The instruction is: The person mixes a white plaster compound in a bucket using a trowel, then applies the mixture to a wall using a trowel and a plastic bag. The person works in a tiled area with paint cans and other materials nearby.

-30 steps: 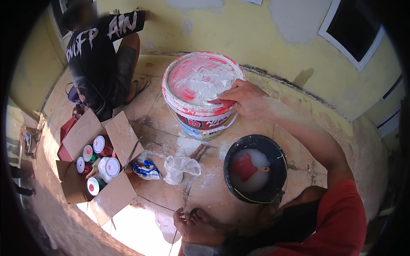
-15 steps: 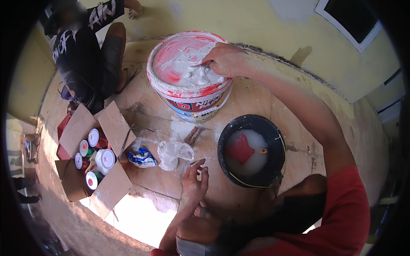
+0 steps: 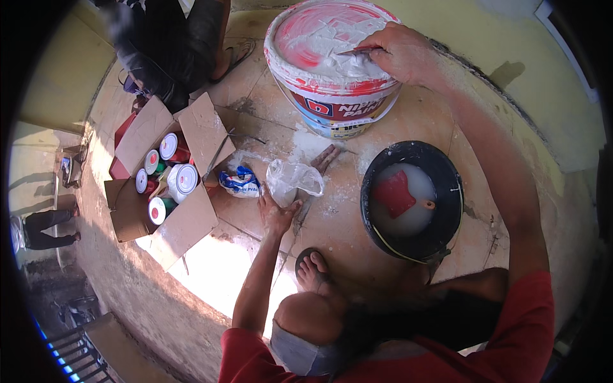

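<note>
My right hand grips a flat scraper over the lid of a large paint bucket, where thick white paste is smeared across the red-streaked top. My left hand reaches low with thumb and fingers apart at the near side of a clear plastic bag on the tiles; whether it touches the bag is hard to tell. Left of that lies a blue-and-white packet. At the right, a black pail holds cloudy water and a red flat tool.
An open cardboard box with several cans stands at the left. Behind it a person in dark clothes squats by the yellow wall. Another person's legs show at the far left. A wooden-handled item lies on the floor.
The view has shifted, so the floor items sit higher in the picture. My left hand has moved up and forward to the bag. My right hand still works on the lid with the scraper.
</note>
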A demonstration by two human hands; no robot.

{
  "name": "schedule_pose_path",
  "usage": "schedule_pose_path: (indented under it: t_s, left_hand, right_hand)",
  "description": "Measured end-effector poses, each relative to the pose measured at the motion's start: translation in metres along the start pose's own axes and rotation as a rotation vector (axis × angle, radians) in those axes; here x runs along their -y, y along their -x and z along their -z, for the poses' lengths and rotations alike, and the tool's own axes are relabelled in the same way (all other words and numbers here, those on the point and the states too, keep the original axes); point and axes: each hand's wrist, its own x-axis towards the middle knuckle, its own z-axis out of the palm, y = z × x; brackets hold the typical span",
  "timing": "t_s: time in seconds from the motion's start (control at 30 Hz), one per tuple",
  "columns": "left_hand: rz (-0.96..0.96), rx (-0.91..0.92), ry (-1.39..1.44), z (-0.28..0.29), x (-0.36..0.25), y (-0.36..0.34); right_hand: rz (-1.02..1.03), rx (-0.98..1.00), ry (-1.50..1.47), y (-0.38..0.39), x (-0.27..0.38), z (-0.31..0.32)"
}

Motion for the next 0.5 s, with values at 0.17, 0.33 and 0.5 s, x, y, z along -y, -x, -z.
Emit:
schedule_pose_path:
  t_s: [0.17,0.33,0.5]
  left_hand:
    - [-0.138,0.044,-0.067,-0.049,0.043,-0.015]
    - [0.113,0.1,0.259,-0.034,0.028,-0.035]
    - [0.284,0.287,0.758,0.062,-0.025,-0.055]
  right_hand:
    - [-0.072,0.031,-0.01,0.001,0.015,0.007]
    - [-0.158,0.099,-0.143,-0.004,0.002,0.022]
    - [-0.111,-0.011,-0.12,-0.004,-0.003,0.012]
